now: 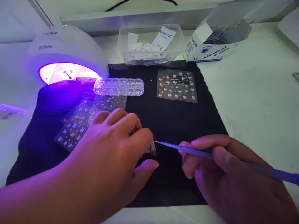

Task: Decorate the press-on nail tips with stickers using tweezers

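My left hand point(121, 143) is over the middle of the black cloth point(173, 121), its fingers curled round a small item with a dark, shiny, rounded part point(152, 149); most of that item is hidden behind the fingers. Thin metal tweezers point(193, 151) lie between the thumb and fingers of my right hand point(221, 165), pointing left. Their tip is at or very near the top of the dark part; contact cannot be made out. Sticker sheets point(72, 127) lie partly beneath and beyond my left hand. Another sticker sheet point(176, 85) is flat on the cloth further back.
A lit lamp point(74, 43) glows purple at the back left. Near it is a clear compartment case point(119, 87) of tiny beads. Behind the cloth are a plastic tub point(151, 57) of packets and an open alcohol pad box point(210, 49). A white object point(11, 112) sits at the left edge.
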A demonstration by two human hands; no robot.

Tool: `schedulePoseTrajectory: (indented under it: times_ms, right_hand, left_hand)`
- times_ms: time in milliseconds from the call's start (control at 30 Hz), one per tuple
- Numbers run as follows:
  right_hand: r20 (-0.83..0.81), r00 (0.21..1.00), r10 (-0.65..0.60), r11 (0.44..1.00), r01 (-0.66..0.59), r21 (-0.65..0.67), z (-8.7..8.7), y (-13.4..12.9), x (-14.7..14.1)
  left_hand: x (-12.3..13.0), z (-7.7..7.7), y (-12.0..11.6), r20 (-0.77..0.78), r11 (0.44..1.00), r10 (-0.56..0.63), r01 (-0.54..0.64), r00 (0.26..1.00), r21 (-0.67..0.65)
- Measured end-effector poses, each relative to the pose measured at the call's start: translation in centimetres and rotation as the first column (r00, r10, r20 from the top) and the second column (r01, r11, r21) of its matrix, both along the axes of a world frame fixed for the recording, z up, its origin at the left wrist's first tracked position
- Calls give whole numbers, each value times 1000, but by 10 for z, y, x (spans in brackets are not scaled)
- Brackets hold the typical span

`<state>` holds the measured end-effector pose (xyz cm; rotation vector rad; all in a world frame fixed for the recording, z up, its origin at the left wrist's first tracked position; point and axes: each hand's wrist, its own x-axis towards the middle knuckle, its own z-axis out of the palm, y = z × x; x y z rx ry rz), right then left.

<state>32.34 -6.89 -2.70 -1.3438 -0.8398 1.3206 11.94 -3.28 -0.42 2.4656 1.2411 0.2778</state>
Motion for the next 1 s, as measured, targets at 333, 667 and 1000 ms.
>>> schedulePoseTrajectory:
  times_ms: [333, 667, 1000]
  right_hand:
    - [10, 1000, 12, 1000, -12, -11, 1, 1, 2]
    - [-73, 997, -10, 1000, 10, -2, -5, -2, 4]
    - [72, 997, 23, 935, -47, 352, -29, 0, 31]
  left_hand:
    - [1, 0, -2, 23, 1000, 5, -4, 1000, -31]
    - [1, 2, 0, 47, 999, 14, -11, 999, -48]
    - [-1, 5, 10, 202, 980, -25, 63, 979, -186]
